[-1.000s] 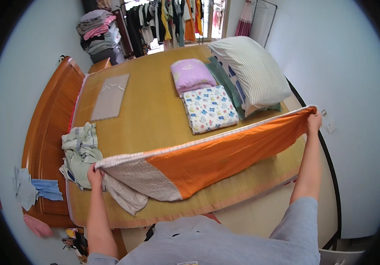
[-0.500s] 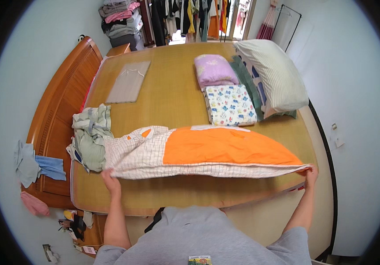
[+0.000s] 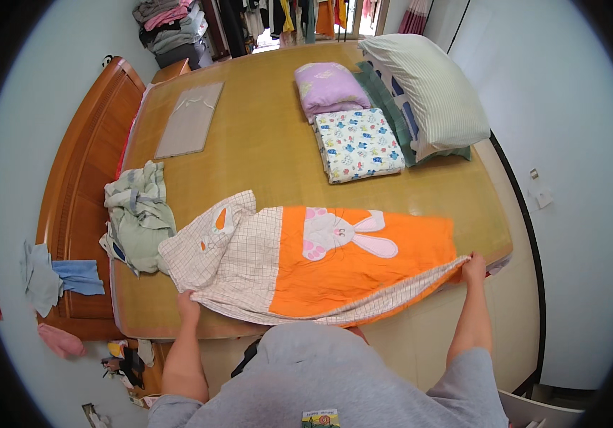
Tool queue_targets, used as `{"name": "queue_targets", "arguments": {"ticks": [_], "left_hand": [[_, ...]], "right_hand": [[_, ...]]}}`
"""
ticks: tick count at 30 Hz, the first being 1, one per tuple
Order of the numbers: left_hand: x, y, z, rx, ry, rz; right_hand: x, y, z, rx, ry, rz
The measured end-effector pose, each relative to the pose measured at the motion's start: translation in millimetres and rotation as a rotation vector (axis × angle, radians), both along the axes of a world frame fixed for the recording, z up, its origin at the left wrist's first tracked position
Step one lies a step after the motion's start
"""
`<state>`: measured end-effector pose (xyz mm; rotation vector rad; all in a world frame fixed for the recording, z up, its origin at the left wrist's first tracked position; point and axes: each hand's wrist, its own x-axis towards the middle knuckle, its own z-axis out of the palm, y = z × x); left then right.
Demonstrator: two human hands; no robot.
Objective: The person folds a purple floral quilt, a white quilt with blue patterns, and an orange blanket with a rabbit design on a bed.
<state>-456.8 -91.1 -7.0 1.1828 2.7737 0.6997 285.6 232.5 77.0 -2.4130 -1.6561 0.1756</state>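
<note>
An orange-and-checked blanket (image 3: 242, 246) with a rabbit patch lies across the near side of the bed. Carrot patches show on its pale checked left end, which is partly folded. My left hand (image 3: 188, 305) is closed on the near left edge. At the near right corner, my right hand (image 3: 473, 267) pinches the hem, where the checked underside is turned up in a strip. The near edge sags between my hands in front of my body. A crumpled pale green garment or cloth (image 3: 139, 203) lies against the blanket's left end.
The bed's tan mat (image 3: 249, 128) bears a flat grey folded piece (image 3: 191, 118), a purple folded quilt (image 3: 331, 87), a white patterned folded quilt (image 3: 360, 145) and a striped pillow (image 3: 438, 96). A wooden headboard (image 3: 92, 185) stands left, a wall (image 3: 570, 214) right.
The blanket's near edge has come toward me and dropped, so the orange side lies spread with the rabbit showing. Both hands moved nearer my body's middle; the left also came closer to me.
</note>
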Motion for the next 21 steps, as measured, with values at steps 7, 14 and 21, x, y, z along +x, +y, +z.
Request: {"name": "queue_targets", "arguments": {"ticks": [7, 14, 21], "left_hand": [[-61.7, 144.7, 88.5, 0.447, -0.060, 0.303], [-76.7, 150.0, 278.4, 0.867, 0.332, 0.037], [26.0, 56.5, 221.5, 0.731, 0.505, -0.288]], "right_hand": [[23.3, 160.8, 67.8, 0.587, 0.719, -0.113], [31.9, 192.7, 186.2, 1.125, 1.351, 0.064], [117.3, 142.9, 155.7, 1.157, 1.510, -0.164]]}}
